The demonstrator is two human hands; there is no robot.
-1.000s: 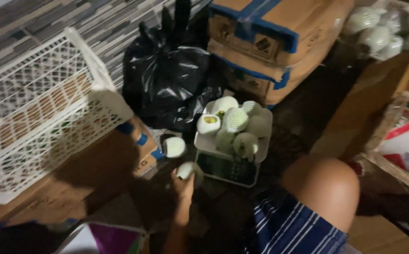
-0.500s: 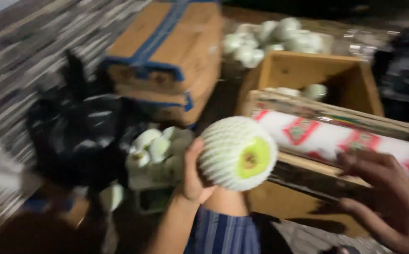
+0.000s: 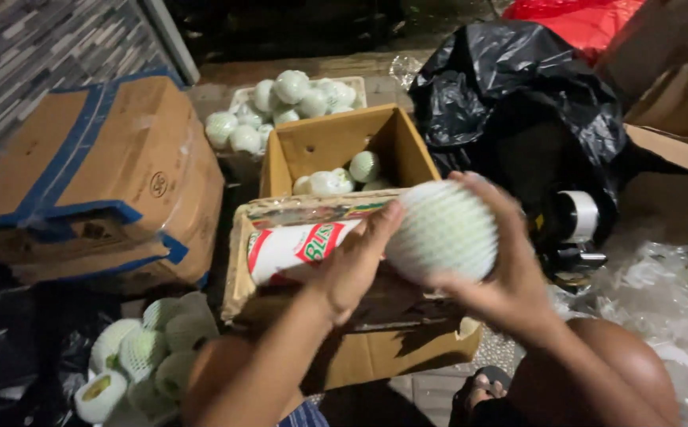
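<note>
Since the earlier frame the right hand [image 3: 510, 277] has come in to join the left hand [image 3: 356, 265], and the net-wrapped fruit [image 3: 443, 229], then raised in the left hand alone, now sits between both above the near cardboard box [image 3: 360, 356]. Each grip is clamped on the fruit: left fingers against its left side, right fingers curled round its right and lower side. A roll of white film with red print [image 3: 292, 249] lies across the top of that box, just beside the left hand. Behind it an open cardboard box [image 3: 336, 142] holds a few wrapped fruits, and farther back a white tray [image 3: 292, 99] carries a larger heap. At lower left a pile of foam-netted fruits [image 3: 142, 356] lies on the floor beside a taped carton [image 3: 98, 182]; a black plastic bag [image 3: 518, 103] stands at right. Judged from these heaps, several fruits are already sleeved and sorted, while the one in hand is mid-handling and others at lower left remain unboxed.
</note>
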